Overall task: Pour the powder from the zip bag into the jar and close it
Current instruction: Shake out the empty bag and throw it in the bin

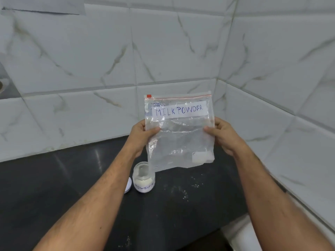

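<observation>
I hold a clear zip bag (179, 138) upright in front of me, its white label reading "MILK POWDER" near the red zip strip at the top. My left hand (140, 136) grips its left edge and my right hand (223, 135) grips its right edge. The bag looks nearly empty, with a small white patch in its lower right corner. Below the bag's lower left corner a small glass jar (143, 178) stands open on the dark counter, with pale powder in its bottom and a "POWDER" label. Its white lid (128, 185) lies just left of it, partly hidden by my left forearm.
The dark counter (54, 187) meets white marble-look tiled walls (90, 60) behind and on the right. Spilled powder specks (190, 187) lie on the counter right of the jar. A white object (241, 230) shows below the counter's front edge at lower right.
</observation>
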